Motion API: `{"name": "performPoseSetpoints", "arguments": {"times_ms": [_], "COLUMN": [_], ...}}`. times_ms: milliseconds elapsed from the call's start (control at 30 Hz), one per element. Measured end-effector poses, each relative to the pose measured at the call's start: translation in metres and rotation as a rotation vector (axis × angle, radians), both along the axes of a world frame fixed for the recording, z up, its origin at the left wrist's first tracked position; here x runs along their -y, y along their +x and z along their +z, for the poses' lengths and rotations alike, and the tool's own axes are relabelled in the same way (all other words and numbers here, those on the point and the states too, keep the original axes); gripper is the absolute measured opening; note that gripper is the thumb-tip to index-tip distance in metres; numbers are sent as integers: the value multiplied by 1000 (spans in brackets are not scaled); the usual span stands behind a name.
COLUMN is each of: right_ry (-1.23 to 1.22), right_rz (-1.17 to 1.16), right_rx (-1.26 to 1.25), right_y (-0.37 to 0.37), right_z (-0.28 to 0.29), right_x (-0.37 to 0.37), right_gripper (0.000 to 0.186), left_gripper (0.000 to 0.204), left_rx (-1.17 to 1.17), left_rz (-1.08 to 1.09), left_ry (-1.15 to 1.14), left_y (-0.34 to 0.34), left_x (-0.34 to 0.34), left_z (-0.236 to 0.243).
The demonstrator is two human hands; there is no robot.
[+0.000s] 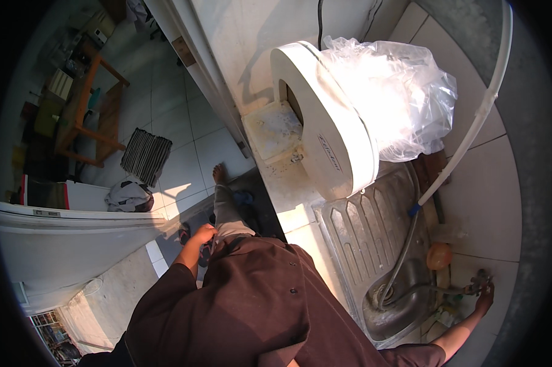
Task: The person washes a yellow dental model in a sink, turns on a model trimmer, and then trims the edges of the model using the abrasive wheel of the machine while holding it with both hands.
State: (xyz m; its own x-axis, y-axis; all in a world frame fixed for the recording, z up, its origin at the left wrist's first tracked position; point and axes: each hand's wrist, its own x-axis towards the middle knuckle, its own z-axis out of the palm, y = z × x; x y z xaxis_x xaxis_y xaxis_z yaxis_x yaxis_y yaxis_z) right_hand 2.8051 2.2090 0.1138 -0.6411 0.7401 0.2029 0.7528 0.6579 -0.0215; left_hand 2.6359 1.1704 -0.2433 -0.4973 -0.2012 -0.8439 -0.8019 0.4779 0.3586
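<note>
At the far right, my right hand (485, 298) reaches out to a wall tap (477, 285) and its fingers close around the tap's handle. A grey hose (420, 289) runs from the tap down into the bowl of a steel sink (404, 318). My left hand (204, 233) is beside my left thigh, its fingers curled. A small reddish patch shows at those fingers, but what they hold, if anything, I cannot make out. One bare foot (219, 174) steps forward onto the tiled floor at the doorway.
A white rounded appliance (340, 147) under a clear plastic bag (398, 92) stands over the ribbed drainboard (368, 235). A white pipe (472, 131) slants down past it. An orange sponge-like thing (439, 255) lies by the sink. Through the doorway are a striped mat (146, 156) and a wooden table (83, 110).
</note>
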Motion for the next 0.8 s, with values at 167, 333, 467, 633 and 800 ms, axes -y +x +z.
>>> {"name": "performPoseSetpoints", "arguments": {"times_ms": [167,333,467,633,800], "right_ry": [-17,-40,-127,-129,-124], "right_rz": [-28,-51,-114,-126,-107], "right_rx": [30,0,36,42,43], "right_y": [-11,-5,-24,-22,-19], "right_z": [-6,-2,6,11,7], "right_x": [3,4,27,30,22], "right_gripper": [51,52,50,49,49], "left_gripper": [20,22,24,23,24], "left_rx": [-27,-47,-55,-76,-70], "left_rz": [16,15,25,72,76], "left_ry": [-13,-27,-41,-29,-27], "left_y": [8,2,4,4,4], "left_x": [5,-1,0,-3,-5], "left_z": [-5,1,4,2,6]}}
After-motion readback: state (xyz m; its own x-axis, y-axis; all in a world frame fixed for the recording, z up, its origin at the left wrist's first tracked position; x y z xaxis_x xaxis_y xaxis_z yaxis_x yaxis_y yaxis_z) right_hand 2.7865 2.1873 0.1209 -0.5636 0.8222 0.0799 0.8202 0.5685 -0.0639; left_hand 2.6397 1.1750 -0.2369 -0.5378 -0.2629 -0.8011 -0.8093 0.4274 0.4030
